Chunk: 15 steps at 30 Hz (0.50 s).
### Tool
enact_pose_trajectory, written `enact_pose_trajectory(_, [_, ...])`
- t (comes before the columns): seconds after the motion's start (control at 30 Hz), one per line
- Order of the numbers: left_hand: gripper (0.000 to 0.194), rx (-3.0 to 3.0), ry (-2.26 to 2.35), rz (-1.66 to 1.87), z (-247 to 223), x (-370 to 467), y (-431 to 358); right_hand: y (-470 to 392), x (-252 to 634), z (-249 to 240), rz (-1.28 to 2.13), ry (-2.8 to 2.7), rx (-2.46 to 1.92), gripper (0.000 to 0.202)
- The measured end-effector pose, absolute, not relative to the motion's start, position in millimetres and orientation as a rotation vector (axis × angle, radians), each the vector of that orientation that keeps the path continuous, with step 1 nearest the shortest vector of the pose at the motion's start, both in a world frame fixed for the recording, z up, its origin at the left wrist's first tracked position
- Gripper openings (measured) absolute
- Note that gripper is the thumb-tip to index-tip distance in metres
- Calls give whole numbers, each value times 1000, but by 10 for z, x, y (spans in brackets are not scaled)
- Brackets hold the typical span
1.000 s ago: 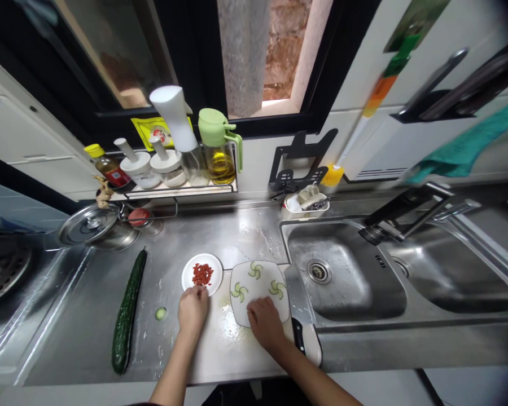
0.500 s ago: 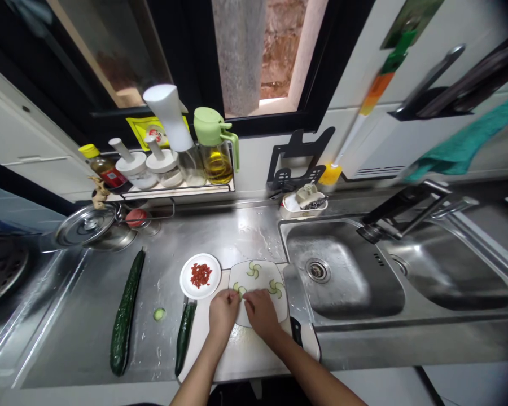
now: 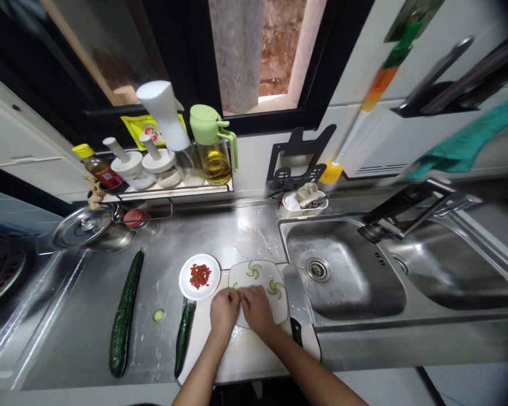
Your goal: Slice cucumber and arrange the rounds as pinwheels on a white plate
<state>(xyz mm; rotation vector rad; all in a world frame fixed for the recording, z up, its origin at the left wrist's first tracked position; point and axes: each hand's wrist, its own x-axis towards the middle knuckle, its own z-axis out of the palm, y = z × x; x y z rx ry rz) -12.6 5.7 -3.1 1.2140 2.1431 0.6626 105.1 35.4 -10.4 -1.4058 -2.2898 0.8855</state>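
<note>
My left hand [image 3: 225, 310] and my right hand [image 3: 257, 311] meet over the left part of a pale plate [image 3: 263, 277]. Both are closed, fingertips pinched close together above some thin cucumber slices [image 3: 236, 286], mostly covered by the fingers. Whatever the fingertips hold is hidden. Two pinwheels of cucumber slices lie uncovered on the plate, an upper one [image 3: 253, 270] and a right one [image 3: 275, 288]. Under the plate is a white cutting board [image 3: 254, 363]. A cleaver [image 3: 297, 293] with a black handle lies along the board's right side.
A white dish [image 3: 186, 285] of small red pieces stands left of the plate. A cut cucumber [image 3: 184, 338], a cucumber end piece [image 3: 158, 315] and a whole cucumber [image 3: 126, 316] lie further left. The sink [image 3: 342, 270] is at right; a condiment rack [image 3: 178, 192] stands behind.
Both hands have shifted slightly, my right fingers moving up and left towards the left hand. They now cover more of the left cucumber slices. The camera view has shifted a little.
</note>
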Motion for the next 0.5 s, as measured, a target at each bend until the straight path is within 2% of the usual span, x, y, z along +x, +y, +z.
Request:
enact_pose_trajectory(0.33, [15,1278,2113,758,-50,-175,11,363,1050,-125,911,-2272,-1410,28])
enact_pose_trajectory(0.5, [18,1294,2074,820,-64,-174,13,363,1045,-125,907,-2268,-1412,27])
